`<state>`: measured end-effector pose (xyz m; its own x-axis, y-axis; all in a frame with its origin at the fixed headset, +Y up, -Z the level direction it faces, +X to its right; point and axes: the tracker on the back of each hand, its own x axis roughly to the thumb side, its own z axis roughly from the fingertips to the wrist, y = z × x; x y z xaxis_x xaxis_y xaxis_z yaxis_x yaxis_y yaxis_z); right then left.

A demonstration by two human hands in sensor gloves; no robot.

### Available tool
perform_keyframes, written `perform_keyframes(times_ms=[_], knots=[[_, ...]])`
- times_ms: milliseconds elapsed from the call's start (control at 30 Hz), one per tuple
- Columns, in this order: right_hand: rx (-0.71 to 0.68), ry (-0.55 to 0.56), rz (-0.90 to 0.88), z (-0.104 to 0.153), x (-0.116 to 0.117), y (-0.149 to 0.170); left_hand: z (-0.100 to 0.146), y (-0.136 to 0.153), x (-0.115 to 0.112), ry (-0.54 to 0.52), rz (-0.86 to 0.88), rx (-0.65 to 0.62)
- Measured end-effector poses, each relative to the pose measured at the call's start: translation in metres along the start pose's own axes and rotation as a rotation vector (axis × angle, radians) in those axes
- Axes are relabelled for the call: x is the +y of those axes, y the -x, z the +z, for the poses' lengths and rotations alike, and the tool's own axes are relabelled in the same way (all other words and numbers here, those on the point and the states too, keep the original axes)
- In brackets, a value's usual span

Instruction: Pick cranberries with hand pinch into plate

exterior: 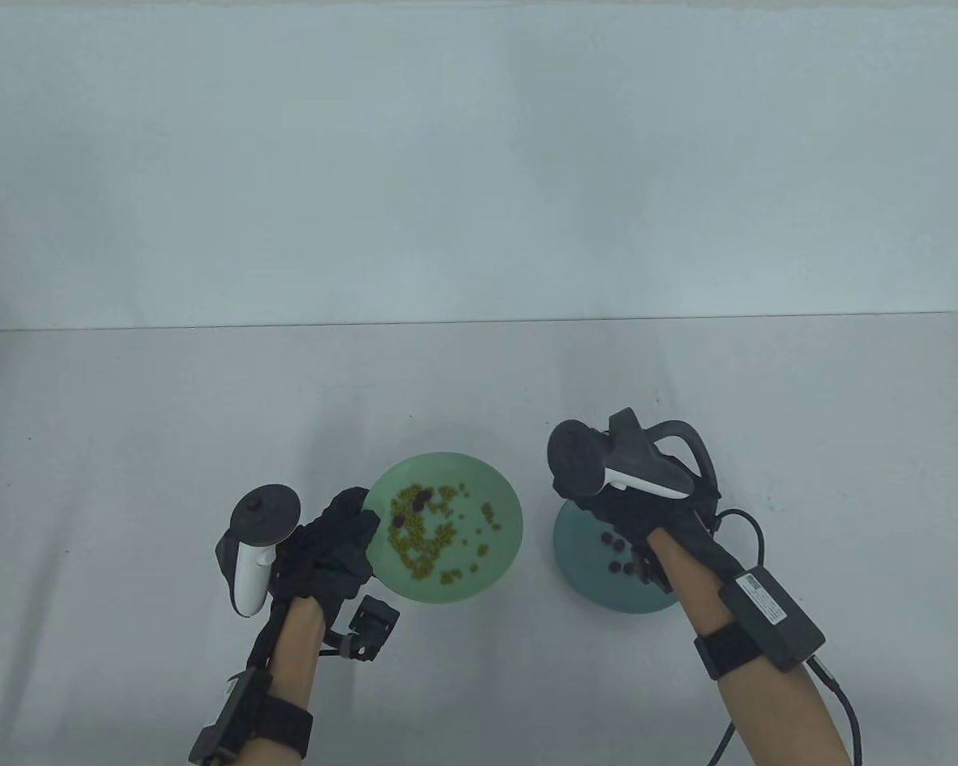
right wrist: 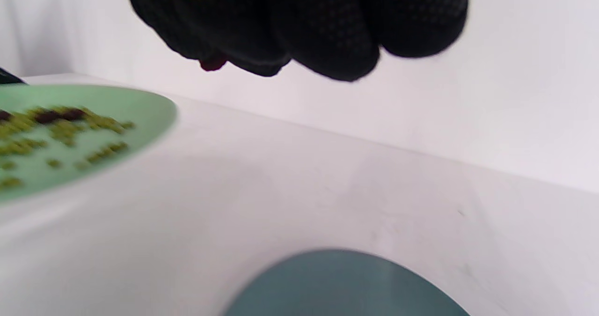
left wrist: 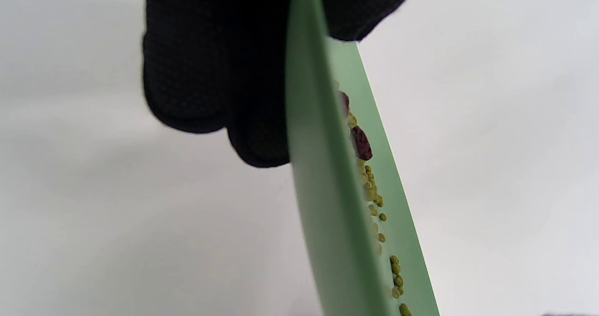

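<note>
We've got the left hand (exterior: 331, 550) gripping the near-left rim of the green plate (exterior: 495, 558), its fingers (left wrist: 206, 72) wrapped round the edge, thumb side on top as the left wrist view shows it. On that plate lies a scatter of small yellow-green beans (exterior: 427, 542) with a few dark red cranberries (exterior: 419, 499) still mixed in near the far-left part of the pile.

Over on the right we see the right hand (exterior: 631, 519) held above the teal plate (exterior: 579, 550), which sits on the desk (exterior: 128, 447) just beside the green one, the two plates apart. The right fingers (right wrist: 327, 30) are bunched together, and at their tips a small red piece, a cranberry (right wrist: 213, 64), peeks out (pinched there, by the look of the right wrist view). It hangs above the desk beyond the teal plate's far rim in that view, not touching anything below.

Four or so dark berries (exterior: 619, 554) already lie on the teal plate, partly hidden by the wrist.
</note>
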<state>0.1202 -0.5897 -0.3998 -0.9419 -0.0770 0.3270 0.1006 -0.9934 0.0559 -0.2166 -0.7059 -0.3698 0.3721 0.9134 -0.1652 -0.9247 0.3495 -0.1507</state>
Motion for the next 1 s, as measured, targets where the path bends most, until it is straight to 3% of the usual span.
perform_keyframes(times_ms=[200, 467, 733, 1000], knots=[[0.109, -0.090, -0.003, 0.002, 0.046, 0.036, 0.000, 0.000, 0.001, -0.002, 0.001, 0.000], [0.182, -0.210, 0.018, 0.000, 0.096, 0.055, 0.000, 0.000, 0.001, -0.004, 0.005, 0.002], [0.228, -0.280, 0.029, -0.004, 0.123, 0.063, 0.000, 0.000, 0.002, -0.006, 0.003, 0.000], [0.249, -0.308, 0.013, -0.006, 0.136, 0.066, 0.001, 0.000, 0.002, -0.009, -0.001, 0.001]])
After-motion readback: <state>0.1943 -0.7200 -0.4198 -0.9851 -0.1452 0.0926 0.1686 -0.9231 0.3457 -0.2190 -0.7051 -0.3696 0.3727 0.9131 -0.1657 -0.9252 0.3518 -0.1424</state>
